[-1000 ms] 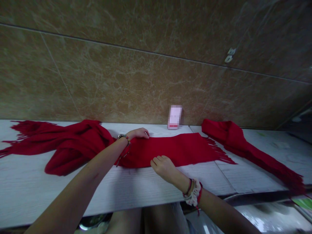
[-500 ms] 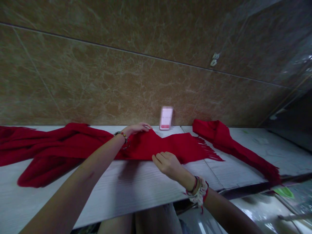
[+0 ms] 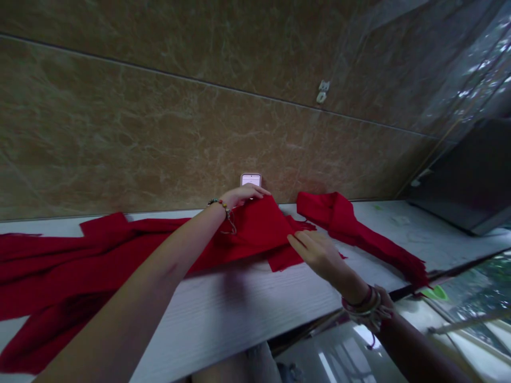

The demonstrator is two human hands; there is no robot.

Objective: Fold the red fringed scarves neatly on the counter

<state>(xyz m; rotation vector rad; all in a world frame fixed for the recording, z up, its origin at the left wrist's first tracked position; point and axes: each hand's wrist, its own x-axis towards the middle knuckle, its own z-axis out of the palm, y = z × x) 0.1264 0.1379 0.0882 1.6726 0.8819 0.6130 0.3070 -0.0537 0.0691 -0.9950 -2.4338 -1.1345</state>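
Observation:
A long red scarf (image 3: 255,226) lies along the counter, its fringed end partly under a raised fold. At the fold's far corner, my left hand (image 3: 248,194) is closed on the cloth. My right hand (image 3: 317,254) pinches the near corner of the same fold. The bulk of the scarf spreads in loose layers to the left, partly behind my left forearm. Off to the right lies a narrow folded red scarf strip (image 3: 361,234) with a fringed end, apart from my hands.
A lit phone (image 3: 251,178) leans at the brown marbled wall (image 3: 159,133), partly behind my left hand. The white counter (image 3: 223,314) has its front edge close to me. A dark appliance-like box (image 3: 459,181) stands at the right, and a green dish (image 3: 436,292) shows below the edge.
Both hands have moved right with the scarf's cloth, bringing a fold over toward the fringed end. My left hand now partly covers the phone. The view has shifted.

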